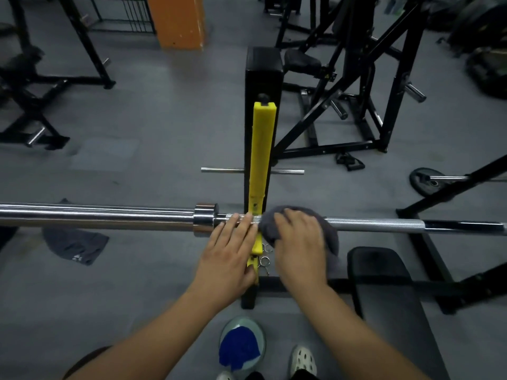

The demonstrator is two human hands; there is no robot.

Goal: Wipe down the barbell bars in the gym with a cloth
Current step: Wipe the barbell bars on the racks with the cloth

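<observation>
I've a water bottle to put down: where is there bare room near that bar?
Bare floor beyond the barbell, between the black frame at left and the yellow upright; the bench pad at right is bare too. Crowded: where the left hand and the right hand with the cloth meet the bar, and the basin by the shoe.

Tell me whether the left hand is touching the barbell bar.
Touching. The head view shows the left hand's straight fingers lying on the barbell bar beside its collar.
</observation>
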